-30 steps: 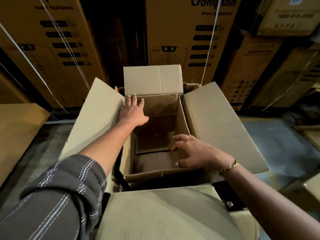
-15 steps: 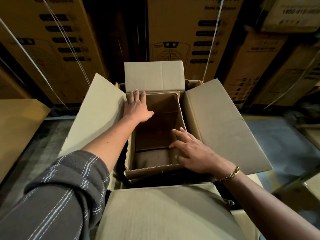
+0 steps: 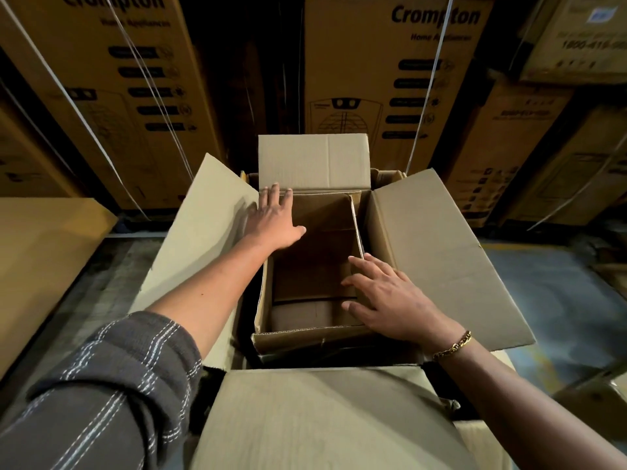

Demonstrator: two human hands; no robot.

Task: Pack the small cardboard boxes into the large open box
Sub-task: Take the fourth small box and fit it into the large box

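The large open box (image 3: 437, 252) stands in front of me with all its flaps spread outward. Inside it sits a smaller open cardboard box (image 3: 315, 337), its inside dark, with something flat and brown lying at its bottom. My left hand (image 3: 274, 222) lies flat, fingers together, on the small box's far left rim, against the big box's left flap. My right hand (image 3: 390, 300) rests with fingers spread on the small box's right wall near the front corner. Neither hand holds anything.
Tall printed appliance cartons (image 3: 390, 79) stacked behind form a wall. A flat cardboard sheet (image 3: 37, 259) lies at the left. Grey floor (image 3: 559, 293) shows to the right. The near flap (image 3: 322, 418) of the big box covers the space just below my arms.
My left hand slid farther back along the small box's left rim. My right hand opened flat and moved slightly up its right wall. The small box sits a bit deeper.
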